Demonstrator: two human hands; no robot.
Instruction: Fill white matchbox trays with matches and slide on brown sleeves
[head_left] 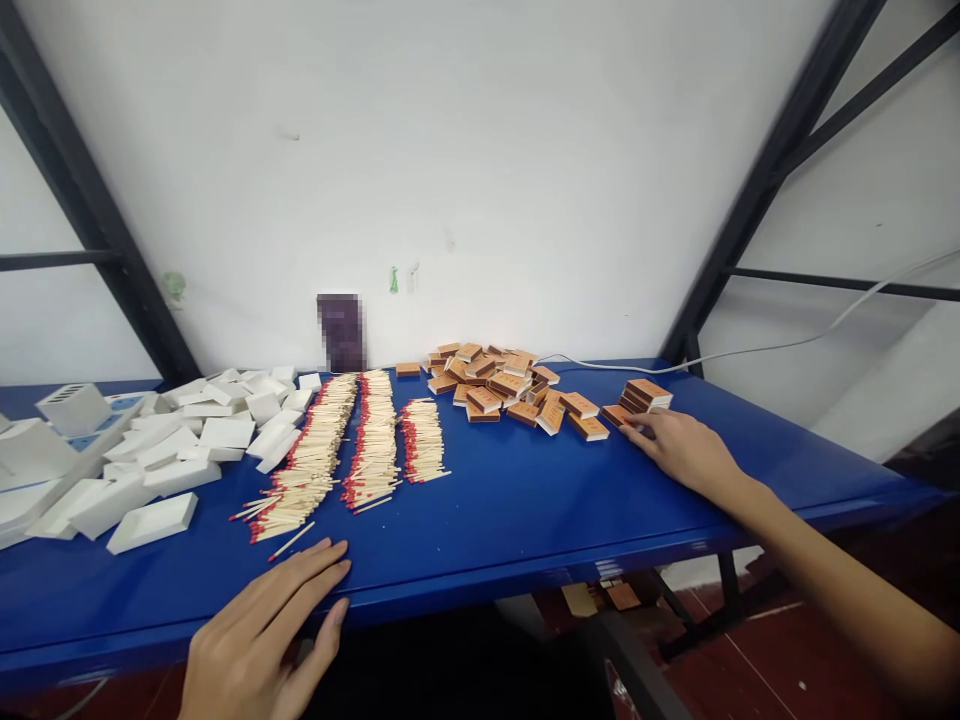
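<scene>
My left hand (264, 625) lies flat on the front edge of the blue table (525, 510), fingers stretched out, just below the rows of red-tipped matches (352, 445). My right hand (682, 450) reaches to the right side and its fingertips touch an orange matchbox sleeve (616, 414) lying beside a small stack of sleeves (645, 395). A loose heap of orange sleeves (502, 385) sits at the back middle. White inner trays (172, 450) are piled on the left.
A white wall stands behind the table, with dark metal frame bars (757, 190) at both sides. A white cable (750, 350) runs along the back right. A blurred dark object (341, 332) leans on the wall. Red floor lies below.
</scene>
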